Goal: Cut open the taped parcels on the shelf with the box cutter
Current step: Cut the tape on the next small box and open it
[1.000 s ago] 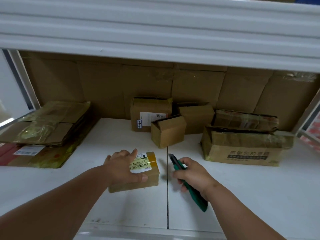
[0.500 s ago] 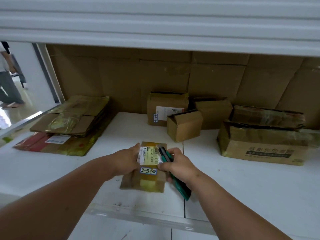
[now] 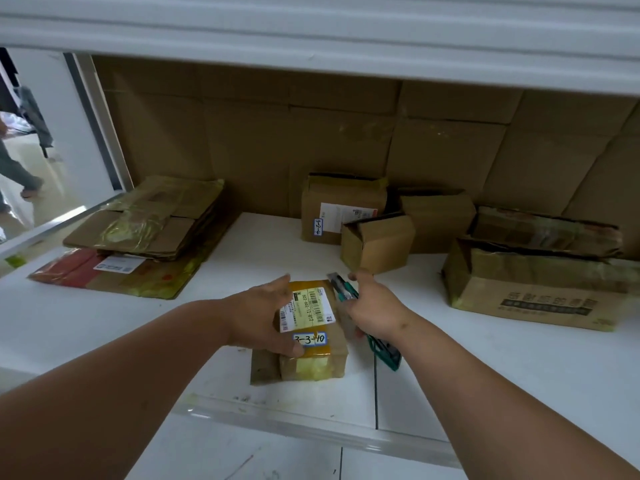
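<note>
A small taped parcel (image 3: 317,358) with a white barcode label and a "3-3-10" sticker lies near the front edge of the white shelf (image 3: 485,368). My left hand (image 3: 266,320) grips its left side, thumb on the near top edge. My right hand (image 3: 375,308) holds a green box cutter (image 3: 384,351) against the parcel's right side; its tip points away from me past the far right corner. The blade is too small to tell.
Flattened cardboard (image 3: 145,223) is stacked at the left. Three small boxes (image 3: 377,242) stand at the back centre and a large open carton (image 3: 533,292) at the right. An upper shelf (image 3: 311,32) hangs overhead. A person walks at the far left (image 3: 14,168).
My left hand turned the parcel so the label runs lengthwise and drew it closer to the shelf's front. My right hand brought the cutter from beside the parcel up against its right side.
</note>
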